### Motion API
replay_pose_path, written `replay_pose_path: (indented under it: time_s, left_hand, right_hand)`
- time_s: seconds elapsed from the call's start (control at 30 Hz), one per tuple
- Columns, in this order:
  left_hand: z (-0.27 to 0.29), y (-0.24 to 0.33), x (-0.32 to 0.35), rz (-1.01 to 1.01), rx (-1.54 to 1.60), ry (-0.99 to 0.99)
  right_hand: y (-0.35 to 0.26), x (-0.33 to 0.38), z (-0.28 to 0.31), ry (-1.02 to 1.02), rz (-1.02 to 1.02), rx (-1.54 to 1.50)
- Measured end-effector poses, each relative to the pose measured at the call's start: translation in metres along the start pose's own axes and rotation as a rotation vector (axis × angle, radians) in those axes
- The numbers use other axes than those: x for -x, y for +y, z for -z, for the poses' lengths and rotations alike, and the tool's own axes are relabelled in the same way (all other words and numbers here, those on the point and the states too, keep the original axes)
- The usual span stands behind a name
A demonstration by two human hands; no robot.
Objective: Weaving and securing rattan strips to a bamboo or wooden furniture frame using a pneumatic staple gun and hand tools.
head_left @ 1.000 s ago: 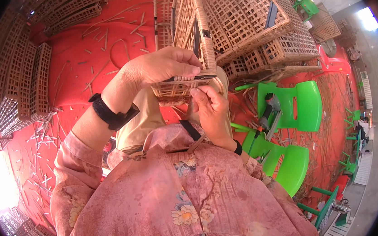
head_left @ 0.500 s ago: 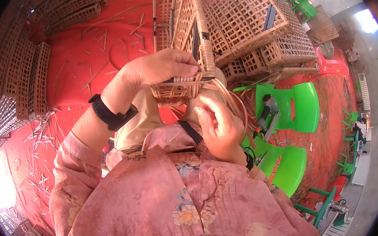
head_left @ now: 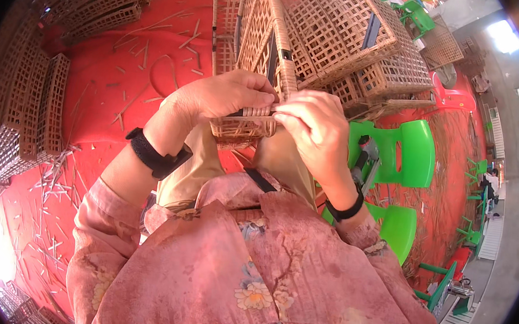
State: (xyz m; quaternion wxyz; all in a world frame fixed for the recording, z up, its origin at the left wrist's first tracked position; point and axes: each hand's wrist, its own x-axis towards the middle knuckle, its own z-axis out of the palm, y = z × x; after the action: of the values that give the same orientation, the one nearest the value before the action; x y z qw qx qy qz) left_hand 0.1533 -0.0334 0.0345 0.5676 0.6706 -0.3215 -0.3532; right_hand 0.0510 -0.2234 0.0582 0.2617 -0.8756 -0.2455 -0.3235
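— Where do we have the woven rattan basket frame right now?

— It stands on our lap, resting against our khaki trousers, its lattice panel rising away from us toward the top of the view. The bound lower rim is the part nearest to our chest.

— And our left hand?

— Closed over the left end of that rim, fingers curled across the top of it and pressing on the wrapped edge. A black wristband sits on that wrist, just below the basket frame.

— The right hand?

— At the right end of the same rim, thumb and forefinger pinched together on a thin rattan strip at the edge. The two hands nearly touch over the rim. We cannot tell how far the strip runs, since the fingers cover it. A dark band circles that wrist too.

— What lies around the basket frame?

— Beyond it, further from us, a large open-weave basket leans on others of the same kind. To the right of the frame is a green plastic chair, with a grey power tool lying on its seat. To the left of the frame the red floor mat is strewn with rattan offcuts, and flat lattice panels are stacked along its far left edge.
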Motion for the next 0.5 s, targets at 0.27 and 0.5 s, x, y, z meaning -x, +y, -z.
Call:
replay_pose_path:
  time_s: [0.27,0.5]
  left_hand:
    - [-0.001,-0.004,-0.002,0.063,0.224,-0.061]
    - [-0.002,0.002,0.0,0.083,0.206,-0.032]
  right_hand:
    - [-0.004,-0.047,0.026,0.035,-0.083,-0.069]
    - [0.012,-0.032,0.027,0.061,-0.316,-0.316]
